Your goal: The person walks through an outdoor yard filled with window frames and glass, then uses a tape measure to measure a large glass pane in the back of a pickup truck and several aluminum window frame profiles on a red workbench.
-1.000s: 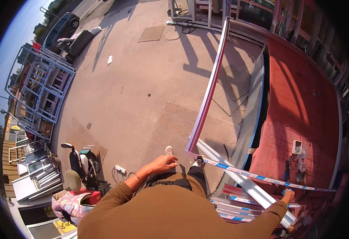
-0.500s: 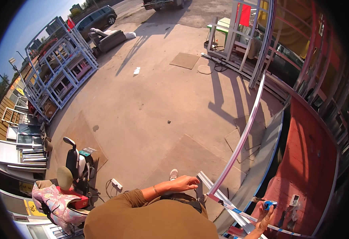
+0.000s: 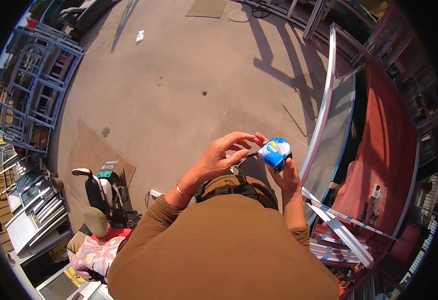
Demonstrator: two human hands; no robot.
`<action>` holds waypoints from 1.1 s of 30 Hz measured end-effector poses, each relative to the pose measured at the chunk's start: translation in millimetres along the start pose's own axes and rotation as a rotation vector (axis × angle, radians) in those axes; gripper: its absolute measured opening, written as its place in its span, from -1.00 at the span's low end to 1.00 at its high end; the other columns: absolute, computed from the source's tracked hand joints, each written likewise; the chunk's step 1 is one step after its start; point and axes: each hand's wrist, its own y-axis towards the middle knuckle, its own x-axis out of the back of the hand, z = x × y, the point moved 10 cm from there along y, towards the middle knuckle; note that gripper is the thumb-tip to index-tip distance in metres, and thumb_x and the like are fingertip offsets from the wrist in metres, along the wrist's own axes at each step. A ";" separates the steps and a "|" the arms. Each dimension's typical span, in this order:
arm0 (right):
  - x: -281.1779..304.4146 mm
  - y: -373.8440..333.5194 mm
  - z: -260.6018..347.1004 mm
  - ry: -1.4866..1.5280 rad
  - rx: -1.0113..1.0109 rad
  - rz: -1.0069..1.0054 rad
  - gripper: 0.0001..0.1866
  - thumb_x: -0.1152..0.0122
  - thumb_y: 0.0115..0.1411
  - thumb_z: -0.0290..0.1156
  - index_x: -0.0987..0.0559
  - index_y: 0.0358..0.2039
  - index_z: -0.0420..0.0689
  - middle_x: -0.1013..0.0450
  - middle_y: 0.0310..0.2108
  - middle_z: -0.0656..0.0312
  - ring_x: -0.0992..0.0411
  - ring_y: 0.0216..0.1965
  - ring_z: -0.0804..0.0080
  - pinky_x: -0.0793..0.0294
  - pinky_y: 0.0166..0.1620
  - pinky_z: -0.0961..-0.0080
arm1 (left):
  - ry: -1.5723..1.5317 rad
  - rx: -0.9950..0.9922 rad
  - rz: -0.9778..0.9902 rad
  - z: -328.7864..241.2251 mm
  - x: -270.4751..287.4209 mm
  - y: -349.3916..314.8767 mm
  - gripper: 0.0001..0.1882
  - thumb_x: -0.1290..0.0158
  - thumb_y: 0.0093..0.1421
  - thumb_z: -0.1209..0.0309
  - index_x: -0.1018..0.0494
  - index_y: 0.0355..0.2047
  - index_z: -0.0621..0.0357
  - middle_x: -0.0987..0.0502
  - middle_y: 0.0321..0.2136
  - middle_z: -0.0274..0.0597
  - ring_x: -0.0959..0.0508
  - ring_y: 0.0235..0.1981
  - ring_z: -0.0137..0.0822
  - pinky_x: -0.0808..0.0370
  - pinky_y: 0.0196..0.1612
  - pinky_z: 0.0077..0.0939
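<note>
A blue and white tape measure (image 3: pixel 275 151) sits in my right hand (image 3: pixel 290 179), held up in front of my waist with the fingers wrapped round its case. Close beside it, my left hand (image 3: pixel 213 159) has its fingers curled and the thumb brought toward them, near a small dark piece at the side of the case. What the left fingertips grip there is too small to make out. To the right, a long pale metal profile (image 3: pixel 324 110) runs away from me along the edge of a grey-topped surface (image 3: pixel 340 112).
A red surface (image 3: pixel 381 145) lies at the right, with white profiles (image 3: pixel 346 232) and several more stacked below it. At the lower left stands a scooter (image 3: pixel 104 192) with a pink patterned cover (image 3: pixel 95 255). Window frames (image 3: pixel 39 80) lean at the far left.
My right hand has come from the profiles at the right to my waist with the tape measure. The left hand has moved beside it, and the view has tilted downward.
</note>
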 end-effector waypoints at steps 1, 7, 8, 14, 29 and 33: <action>-3.1 12.0 -1.1 -0.004 0.006 0.006 -0.02 -0.36 0.04 0.19 -0.28 0.23 -0.32 -0.16 0.31 -0.11 -0.17 0.32 0.13 -0.13 0.35 0.23 | -0.024 -0.017 -0.010 0.6 8.0 3.1 -0.63 -0.06 0.31 0.43 -0.41 0.12 0.17 -0.51 0.00 -0.16 -0.52 -0.03 -0.31 -0.52 0.01 -0.39; -30.2 99.1 -3.1 -0.050 -0.007 0.024 -0.12 -0.42 0.03 0.09 -0.39 0.14 -0.37 -0.35 0.18 -0.01 -0.36 0.18 0.24 -0.28 0.27 0.25 | 0.088 0.104 -0.117 11.2 54.4 29.5 -0.63 -0.15 0.27 0.22 -0.42 -0.05 0.20 -0.57 -0.21 -0.15 -0.57 -0.21 -0.30 -0.53 -0.14 -0.39; -29.0 114.1 -4.4 -0.093 -0.022 0.043 -0.15 -0.38 0.07 0.10 -0.38 0.13 -0.35 -0.34 0.18 -0.07 -0.38 0.16 0.21 -0.30 0.25 0.23 | 0.203 0.089 -0.172 12.8 68.3 36.8 -0.67 -0.16 0.27 0.21 -0.42 -0.14 0.20 -0.56 -0.29 -0.16 -0.56 -0.30 -0.32 -0.53 -0.25 -0.40; 3.7 226.0 1.8 -0.334 -0.069 0.064 -0.35 -0.41 0.12 -0.14 -0.42 0.05 -0.34 -0.44 0.07 -0.12 -0.49 0.00 0.26 -0.43 0.12 0.32 | -0.001 0.226 -0.201 63.0 124.5 104.5 -0.75 0.00 0.37 0.25 -0.48 -0.22 0.21 -0.55 -0.43 -0.28 -0.53 -0.45 -0.47 -0.46 -0.37 -0.50; -24.5 471.3 3.5 -0.332 -0.200 0.183 -0.38 -0.42 0.09 -0.20 -0.36 0.04 -0.24 -0.44 0.02 -0.03 -0.46 -0.01 0.34 -0.47 0.08 0.37 | -0.347 0.191 -0.382 69.2 309.7 240.2 -0.73 -0.14 0.30 0.29 -0.45 -0.50 0.14 -0.44 -0.59 -0.52 -0.34 -0.55 -0.68 -0.28 -0.48 -0.73; -35.6 529.4 1.7 -0.203 -0.294 0.196 -0.40 -0.29 0.18 0.07 -0.42 -0.06 -0.22 -0.43 0.01 0.00 -0.44 -0.01 0.33 -0.45 0.06 0.36 | -0.294 0.147 -0.184 51.8 367.4 299.4 -0.72 -0.15 0.29 0.32 -0.46 -0.53 0.16 -0.44 -0.61 -0.48 -0.34 -0.57 -0.66 -0.25 -0.51 -0.70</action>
